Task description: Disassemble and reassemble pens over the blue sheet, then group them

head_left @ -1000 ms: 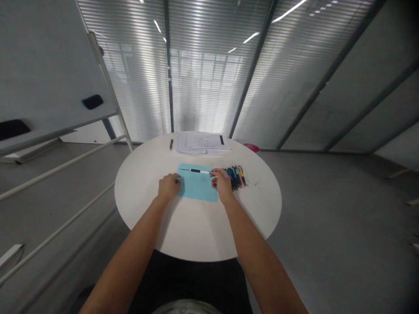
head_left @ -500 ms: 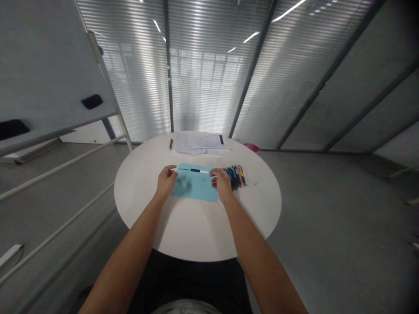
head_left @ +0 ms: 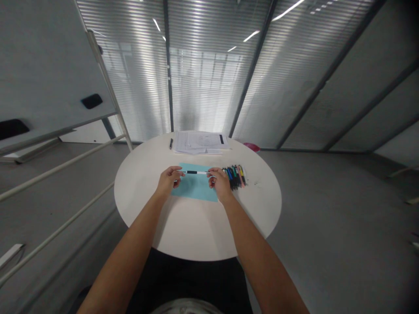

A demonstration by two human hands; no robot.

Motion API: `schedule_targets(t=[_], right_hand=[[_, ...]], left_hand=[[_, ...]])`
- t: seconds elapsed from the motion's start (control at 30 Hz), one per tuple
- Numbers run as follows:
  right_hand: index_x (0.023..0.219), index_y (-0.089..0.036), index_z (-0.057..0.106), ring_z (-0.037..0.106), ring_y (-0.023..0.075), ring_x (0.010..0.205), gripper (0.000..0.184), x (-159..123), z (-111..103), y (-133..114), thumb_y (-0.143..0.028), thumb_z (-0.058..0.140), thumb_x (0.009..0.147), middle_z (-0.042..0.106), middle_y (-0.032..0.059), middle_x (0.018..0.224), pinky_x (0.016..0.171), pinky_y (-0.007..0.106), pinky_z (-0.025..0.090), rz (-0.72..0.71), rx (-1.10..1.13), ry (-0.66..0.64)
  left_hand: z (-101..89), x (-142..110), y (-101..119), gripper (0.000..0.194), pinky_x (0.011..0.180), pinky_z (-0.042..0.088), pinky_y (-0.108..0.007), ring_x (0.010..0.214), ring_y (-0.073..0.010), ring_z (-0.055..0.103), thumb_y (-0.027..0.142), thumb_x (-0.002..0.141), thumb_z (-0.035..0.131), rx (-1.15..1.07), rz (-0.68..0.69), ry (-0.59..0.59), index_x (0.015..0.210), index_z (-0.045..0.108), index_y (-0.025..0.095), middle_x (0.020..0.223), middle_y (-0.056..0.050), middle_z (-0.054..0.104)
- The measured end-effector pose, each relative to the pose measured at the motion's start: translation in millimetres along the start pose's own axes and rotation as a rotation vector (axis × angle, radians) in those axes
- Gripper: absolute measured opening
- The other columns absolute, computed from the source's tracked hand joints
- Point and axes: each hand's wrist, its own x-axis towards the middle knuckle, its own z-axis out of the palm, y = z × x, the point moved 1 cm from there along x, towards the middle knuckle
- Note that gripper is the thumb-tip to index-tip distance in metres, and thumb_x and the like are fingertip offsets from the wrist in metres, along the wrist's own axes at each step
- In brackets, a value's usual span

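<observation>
A slim white and black pen (head_left: 196, 172) lies level across the top of a pale blue sheet (head_left: 196, 191), held clear of the sheet's surface as far as I can tell. My left hand (head_left: 168, 180) pinches its left end, and my right hand (head_left: 220, 183) grips its right end. Both hands are over the sheet's upper edges. Just right of my right hand, a row of several colourful pens (head_left: 234, 177) lies side by side on the white round table (head_left: 196, 231).
Papers (head_left: 199, 142) and a dark pen (head_left: 170, 144) lie at the table's far side. A pink object (head_left: 252, 147) pokes out behind the far right rim. A whiteboard on a frame (head_left: 55, 65) stands to the left, and slatted glass walls stand behind.
My left hand has moved up and right from the sheet to the pen's left end. The pen now sits between both hands, and my right hand has shifted slightly left.
</observation>
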Motion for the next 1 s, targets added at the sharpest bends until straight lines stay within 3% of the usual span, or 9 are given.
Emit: schedule_targets(t=[0.27,0.5,0.87,1.0], right_hand=[[0.080,-0.019,0.057,0.045,0.0064,0.038,0.021,-0.3,1.0,-1.4,-0.032,0.059,0.064,0.058,-0.0041,0.062,0.034,0.019,0.031,0.010,0.002,-0.004],[0.086,-0.021,0.055,0.044,0.0062,0.037,0.024,-0.3,-1.2,-4.3,-0.032,0.057,0.064,0.058,-0.0058,0.060,0.034,0.018,0.029,-0.009,0.016,0.058],[0.080,-0.020,0.054,0.041,0.0058,0.032,0.020,7.8,-14.0,-1.8,-0.032,0.056,0.065,0.056,-0.0057,0.056,0.030,0.019,0.027,-0.063,0.010,0.278],[0.080,-0.020,0.053,0.040,0.0056,0.031,0.019,9.5,-16.8,-0.2,-0.033,0.056,0.068,0.053,-0.0068,0.054,0.029,0.018,0.025,-0.106,-0.049,0.338]], left_hand=[[-2.3,1.1,-4.2,0.034,0.038,0.029,-0.019,0.048,-0.0076,0.051,0.042,0.064,0.070,0.036,0.008,-0.052,0.081,0.058,0.015,0.088,-0.010,0.069],[-4.3,3.2,-6.5,0.030,0.036,0.029,-0.019,0.048,-0.0082,0.054,0.039,0.067,0.067,0.014,0.008,-0.013,0.082,0.053,0.017,0.095,-0.010,0.069],[-13.4,8.9,-5.6,0.031,0.043,0.035,-0.020,0.048,-0.0071,0.052,0.038,0.064,0.064,0.031,0.031,0.207,0.085,0.054,0.018,0.091,-0.007,0.070],[-18.5,12.5,-9.1,0.028,0.050,0.040,-0.021,0.056,-0.0096,0.056,0.037,0.066,0.064,0.140,0.074,0.282,0.084,0.057,0.017,0.087,-0.007,0.070]])
